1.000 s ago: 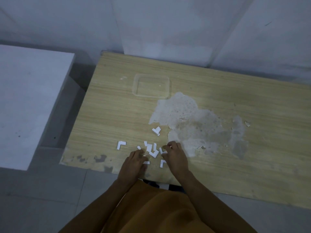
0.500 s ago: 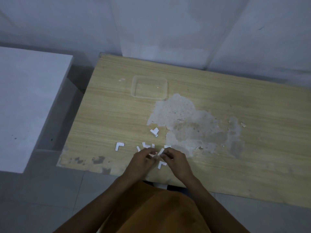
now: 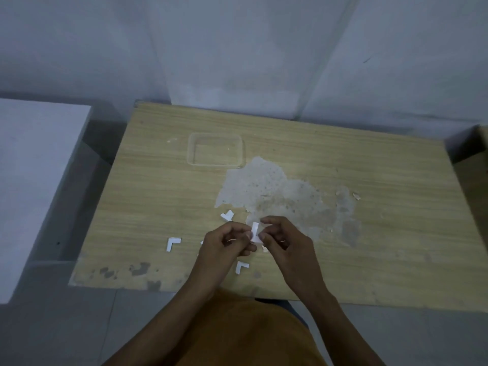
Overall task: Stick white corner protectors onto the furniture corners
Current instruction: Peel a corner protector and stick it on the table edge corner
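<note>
Step in hand: likely peeling backing. Protector pinched between left hand and right hand, both grips closed on it, above desk near edge. Next: carry to a desk corner, press on.

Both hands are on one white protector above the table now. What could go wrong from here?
1. The corner protector is pinched only by fingertips of the left hand and right hand; it could slip or stick to skin.
2. A hand could sweep the loose protector off the table edge.
</note>
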Available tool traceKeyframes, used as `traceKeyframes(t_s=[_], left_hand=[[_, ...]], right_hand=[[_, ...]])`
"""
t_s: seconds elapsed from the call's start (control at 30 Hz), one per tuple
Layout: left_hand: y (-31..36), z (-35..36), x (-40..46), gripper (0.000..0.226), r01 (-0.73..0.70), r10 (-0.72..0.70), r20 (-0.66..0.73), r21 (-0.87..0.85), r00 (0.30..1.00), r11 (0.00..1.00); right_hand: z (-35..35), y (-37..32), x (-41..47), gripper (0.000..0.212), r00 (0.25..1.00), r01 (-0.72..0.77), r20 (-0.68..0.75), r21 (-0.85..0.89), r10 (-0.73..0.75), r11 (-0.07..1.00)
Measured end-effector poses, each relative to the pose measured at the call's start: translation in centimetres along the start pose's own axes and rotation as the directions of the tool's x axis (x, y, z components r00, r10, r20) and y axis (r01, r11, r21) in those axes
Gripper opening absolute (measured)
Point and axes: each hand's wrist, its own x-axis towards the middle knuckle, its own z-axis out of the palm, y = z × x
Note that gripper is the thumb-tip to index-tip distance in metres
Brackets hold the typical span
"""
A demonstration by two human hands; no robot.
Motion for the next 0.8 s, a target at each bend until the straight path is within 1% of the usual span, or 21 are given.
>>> traceKeyframes(t_s=[0.07, 0.17, 0.27, 0.43, 0.5, 0.6, 0.67, 0.73, 0.8], left_hand=[[0.7, 0.1, -0.4, 0.015, 0.048, -0.046, 0.026, -0.096, 0.999, 0.994], [1.5, 0.0, -1.1, 0.012, 0.108, -0.094, 0.078, -0.207, 0.993, 0.972], [2.1, -0.2, -1.4, 0.011, 0.131, -0.114, 0.075, -0.274, 0.991, 0.953], [3.4, -0.3, -1.8, 0.009, 0.182, -0.163, 0.080, -0.411, 0.983, 0.893], [3.6, -0.3, -2.0, 0.010, 0.189, -0.164, 0.096, -0.423, 0.982, 0.886], [4.0, -0.3, -2.2, 0.027, 0.176, -0.148, 0.102, -0.400, 0.984, 0.899], [4.2, -0.3, -2.4, 0.034, 0.152, -0.131, 0.082, -0.371, 0.988, 0.916], [4.3, -0.3, -2.5, 0.035, 0.119, -0.104, 0.064, -0.331, 0.993, 0.936], [4.3, -0.3, -2.6, 0.028, 0.073, -0.059, 0.057, -0.264, 0.997, 0.962]], right_hand=[[0.1, -0.7, -0.3, 0.031, 1.000, 0.022, -0.017, 0.006, -0.022, 1.000], [0.1, -1.5, -0.8, 0.026, 0.999, -0.001, -0.047, 0.093, 0.005, 0.996], [-0.3, -2.0, -1.1, 0.022, 0.997, -0.028, -0.072, 0.188, 0.042, 0.982], [-0.8, -2.7, -1.5, 0.018, 0.996, -0.010, -0.083, 0.282, 0.035, 0.959], [-0.9, -2.9, -1.5, 0.019, 0.996, -0.003, -0.083, 0.296, 0.029, 0.955], [-1.0, -3.1, -1.6, 0.016, 0.995, 0.012, -0.094, 0.315, 0.019, 0.949], [-1.0, -3.3, -1.7, 0.014, 0.995, 0.037, -0.099, 0.289, -0.009, 0.956], [-0.9, -3.4, -1.8, 0.015, 0.995, 0.052, -0.098, 0.248, -0.028, 0.967], [-0.9, -3.5, -1.8, 0.018, 0.995, 0.063, -0.094, 0.204, -0.044, 0.977]])
